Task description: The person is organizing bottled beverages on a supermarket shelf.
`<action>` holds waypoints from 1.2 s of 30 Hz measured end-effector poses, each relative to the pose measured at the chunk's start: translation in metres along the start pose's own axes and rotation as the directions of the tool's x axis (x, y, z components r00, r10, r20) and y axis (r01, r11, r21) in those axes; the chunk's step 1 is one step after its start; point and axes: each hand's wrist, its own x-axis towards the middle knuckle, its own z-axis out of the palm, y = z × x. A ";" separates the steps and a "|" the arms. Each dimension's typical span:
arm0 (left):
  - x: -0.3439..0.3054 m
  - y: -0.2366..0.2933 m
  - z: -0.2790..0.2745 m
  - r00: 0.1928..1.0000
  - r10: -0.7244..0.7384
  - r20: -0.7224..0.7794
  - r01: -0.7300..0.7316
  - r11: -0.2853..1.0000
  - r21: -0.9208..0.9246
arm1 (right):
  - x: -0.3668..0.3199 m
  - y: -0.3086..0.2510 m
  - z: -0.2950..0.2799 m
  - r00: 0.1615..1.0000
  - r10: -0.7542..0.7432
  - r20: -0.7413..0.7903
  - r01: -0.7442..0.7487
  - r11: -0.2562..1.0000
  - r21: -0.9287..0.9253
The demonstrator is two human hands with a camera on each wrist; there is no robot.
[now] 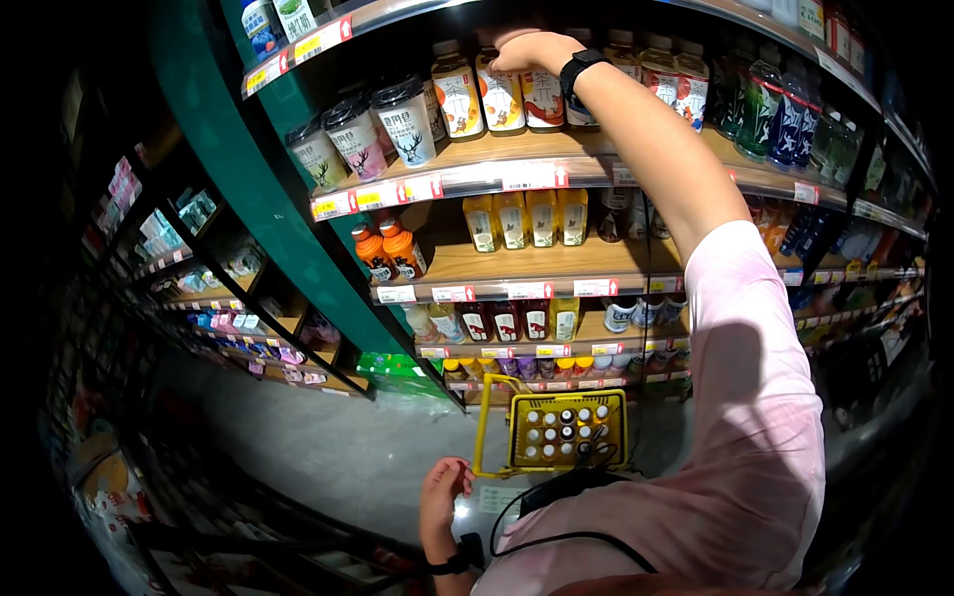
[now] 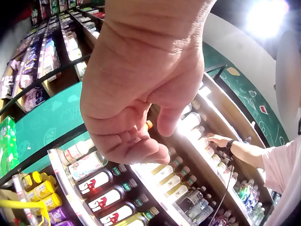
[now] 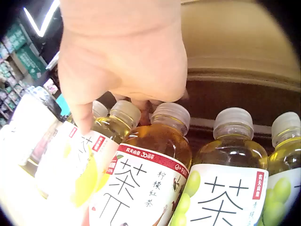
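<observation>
At the upper shelf my right hand [image 1: 539, 52] [image 3: 124, 61] is at the neck of a tea bottle [image 1: 502, 99] [image 3: 99, 141] with a white and yellow label. Its thumb lies against the bottle's front and its fingers reach behind the caps, partly hidden. Beside that bottle stands a tea bottle with a red-banded label [image 1: 544, 99] [image 3: 141, 174], and then one with green fruit on its label [image 3: 228, 183]. My left hand [image 1: 446, 487] [image 2: 141, 89] hangs low with loosely curled fingers, holding nothing, near the yellow basket's handle [image 1: 483, 427].
A yellow basket [image 1: 519, 459] with several capped bottles stands on the floor [image 1: 298, 422] below the shelves. Lidded cups [image 1: 404, 124] stand left of the tea bottles. Lower shelves hold yellow bottles [image 1: 542, 219] and orange bottles [image 1: 401, 248]. A green post [image 1: 238, 169] borders the shelving.
</observation>
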 end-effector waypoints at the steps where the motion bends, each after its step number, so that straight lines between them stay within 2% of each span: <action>1: 0.000 0.000 0.001 1.000 -0.012 0.008 0.012 1.000 -0.011 | -0.001 -0.001 -0.001 1.000 -0.001 -0.001 0.001 1.000 -0.002; 5: -0.001 -0.005 -0.001 0.999 -0.038 0.018 0.037 0.999 0.012 | -0.014 -0.007 -0.004 0.998 -0.039 -0.054 0.039 0.999 0.000; 6: -0.002 -0.005 -0.001 0.999 -0.033 0.017 0.033 0.999 0.021 | -0.014 -0.008 -0.012 0.997 0.011 0.080 -0.012 1.000 0.012; 10: -0.005 -0.008 0.000 0.999 -0.051 0.008 0.050 0.998 0.040 | -0.012 -0.006 -0.014 0.996 0.038 0.083 -0.043 0.998 0.054; 12: -0.005 -0.011 0.002 0.998 -0.068 0.018 0.067 0.997 0.042 | -0.037 -0.015 -0.021 0.998 0.060 -0.005 -0.058 0.982 0.178; 13: -0.005 -0.014 0.004 0.996 -0.083 0.018 0.082 0.996 0.045 | -0.037 -0.016 -0.019 0.999 -0.002 -0.042 0.008 0.991 0.136; 14: -0.004 -0.014 0.006 0.995 -0.100 0.020 0.099 0.994 0.051 | -0.040 -0.016 -0.013 0.981 -0.058 -0.186 0.084 0.987 0.135; 15: -0.002 -0.014 0.010 0.994 -0.106 0.025 0.104 0.993 0.059 | -0.045 -0.015 -0.004 0.939 -0.109 -0.325 0.156 0.980 0.123; 16: -0.002 -0.015 0.014 0.992 -0.121 0.035 0.119 0.991 0.061 | -0.060 -0.019 0.001 0.811 -0.169 -0.560 0.256 0.963 0.080; 17: -0.001 -0.015 0.017 0.989 -0.140 0.047 0.137 0.988 0.068 | -0.082 -0.023 0.008 0.624 -0.212 -0.752 0.334 0.943 0.011; 19: 0.004 -0.016 0.022 0.982 -0.173 0.074 0.166 0.983 0.083 | -0.156 -0.029 -0.003 0.588 -0.272 -0.762 0.569 0.808 0.151; 20: 0.008 -0.018 0.026 0.978 -0.188 0.092 0.181 0.980 0.079 | -0.219 -0.040 -0.007 0.695 -0.155 -0.702 0.588 0.685 0.431; 21: 0.012 -0.021 0.032 0.976 -0.193 0.103 0.185 0.979 0.082 | -0.262 -0.036 0.003 0.816 -0.202 -0.542 0.524 0.652 0.547; 22: 0.017 -0.024 0.037 0.973 -0.208 0.099 0.193 0.971 0.141 | -0.310 -0.037 0.018 0.857 -0.229 -0.461 0.502 0.570 0.651; 23: 0.022 -0.027 0.041 0.970 -0.224 0.093 0.203 0.959 0.199 | -0.356 -0.034 0.023 0.929 -0.291 -0.229 0.356 0.533 0.767; 24: 0.034 -0.038 0.039 0.969 -0.224 0.108 0.200 0.959 0.200 | -0.391 -0.027 0.054 0.909 -0.383 -0.165 0.350 0.487 0.800; 25: 0.048 -0.056 0.031 0.960 -0.244 0.136 0.188 0.924 0.333 | -0.416 -0.020 0.072 0.908 -0.416 -0.047 0.223 0.385 0.896; 26: 0.056 -0.068 0.026 0.949 -0.275 0.157 0.176 0.870 0.461 | -0.443 -0.012 0.100 0.977 -0.172 0.129 -0.027 0.497 0.868; 27: 0.059 -0.069 0.032 0.941 -0.295 0.164 0.191 0.867 0.461 | -0.476 0.000 0.140 0.952 0.093 0.293 -0.296 0.536 0.791; 28: 0.066 -0.066 0.046 0.952 -0.264 0.157 0.063 0.668 0.742 | -0.521 0.032 0.217 0.990 0.132 -0.043 -0.085 0.822 0.563; 29: 0.069 -0.073 0.057 0.958 -0.230 0.172 -0.072 0.389 0.919 | -0.563 0.062 0.289 0.914 0.157 -0.375 -0.098 0.980 0.171; 30: 0.070 -0.091 0.056 0.952 -0.246 0.185 -0.071 0.410 0.909 | -0.627 0.083 0.351 0.925 0.370 -0.089 -0.357 0.925 0.131; 31: 0.083 -0.114 0.049 0.936 -0.297 0.187 -0.121 0.226 0.967 | -0.688 0.103 0.407 0.818 0.536 0.207 -0.539 0.841 -0.048; 32: 0.100 -0.135 0.044 0.925 -0.335 0.179 -0.179 0.032 0.983 | -0.741 0.120 0.441 0.844 0.422 0.330 -0.463 0.884 0.054; 33: 0.111 -0.158 0.035 0.923 -0.333 0.193 -0.190 0.041 0.981 | -0.782 0.123 0.459 0.850 0.289 0.441 -0.396 0.902 0.172; 34: 0.119 -0.183 0.024 0.897 -0.385 0.219 -0.190 0.112 0.975 | -0.809 0.109 0.461 0.954 0.143 0.262 -0.216 0.937 0.273; 35: 0.115 -0.201 0.015 0.865 -0.441 0.239 -0.178 0.176 0.968 | -0.826 0.093 0.457 0.998 -0.006 0.069 -0.018 0.938 0.345; 36: 0.109 -0.212 0.014 0.879 -0.399 0.260 -0.188 0.210 0.959 | -0.830 0.071 0.439 0.942 0.022 0.334 -0.138 0.934 0.329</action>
